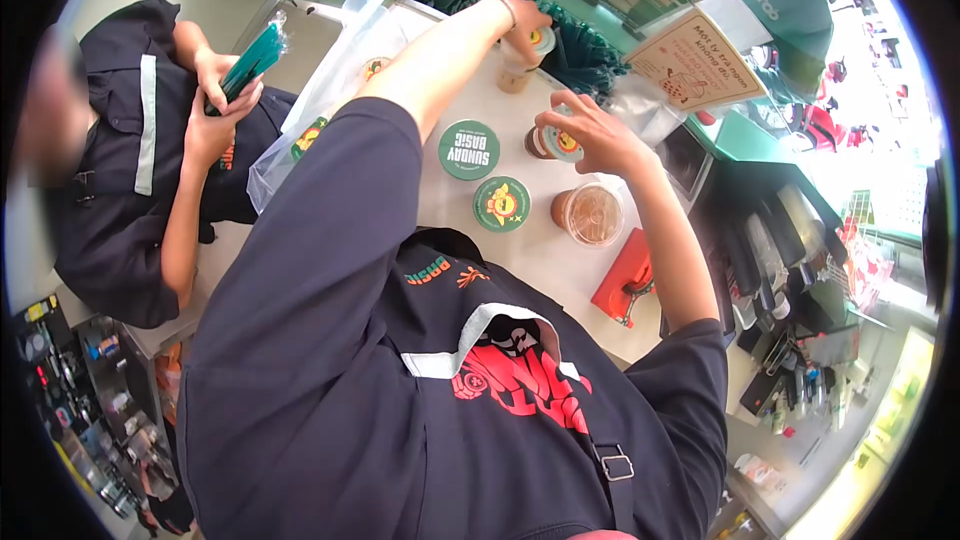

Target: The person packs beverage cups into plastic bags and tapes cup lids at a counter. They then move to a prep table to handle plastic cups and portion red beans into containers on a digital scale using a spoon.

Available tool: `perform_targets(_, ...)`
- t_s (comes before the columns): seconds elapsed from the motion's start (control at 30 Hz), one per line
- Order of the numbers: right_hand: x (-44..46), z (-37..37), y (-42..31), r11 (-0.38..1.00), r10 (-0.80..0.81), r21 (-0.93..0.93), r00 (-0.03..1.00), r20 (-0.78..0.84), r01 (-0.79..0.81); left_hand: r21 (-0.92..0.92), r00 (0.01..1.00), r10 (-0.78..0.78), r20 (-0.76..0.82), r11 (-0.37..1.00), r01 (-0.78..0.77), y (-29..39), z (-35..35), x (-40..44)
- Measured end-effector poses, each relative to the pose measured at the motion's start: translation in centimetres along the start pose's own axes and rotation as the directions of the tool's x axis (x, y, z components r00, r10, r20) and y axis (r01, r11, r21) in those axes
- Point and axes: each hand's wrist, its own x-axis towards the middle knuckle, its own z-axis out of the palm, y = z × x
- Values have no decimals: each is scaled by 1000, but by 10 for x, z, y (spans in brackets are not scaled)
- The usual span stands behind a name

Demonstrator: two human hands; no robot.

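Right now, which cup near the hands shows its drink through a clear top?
The cup beside the red object; the cups at the left hand and right hand have printed tops.

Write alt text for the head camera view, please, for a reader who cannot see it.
A person's left hand is at a far cup on a white counter, and the spread right hand is at a nearer cup. Closer in are two green lids and a clear-lidded brown drink; at left, a co-worker holds a green pack.
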Motion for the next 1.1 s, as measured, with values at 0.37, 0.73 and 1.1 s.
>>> perform_targets(0.37,4,19,9,999,-33,11,998,62,32,-198,956,-281,88,935,294,-3,-15,27)
perform_targets(0.73,10,30,10,997,-30,-64,996,82,36,-179,959,-281,44,942,284,-2,-3,21)
perform_targets(1.1,-15,78,-113,915,367,259,903,-221,-308,-35,973,-218,-69,976,216,33,41,-8)
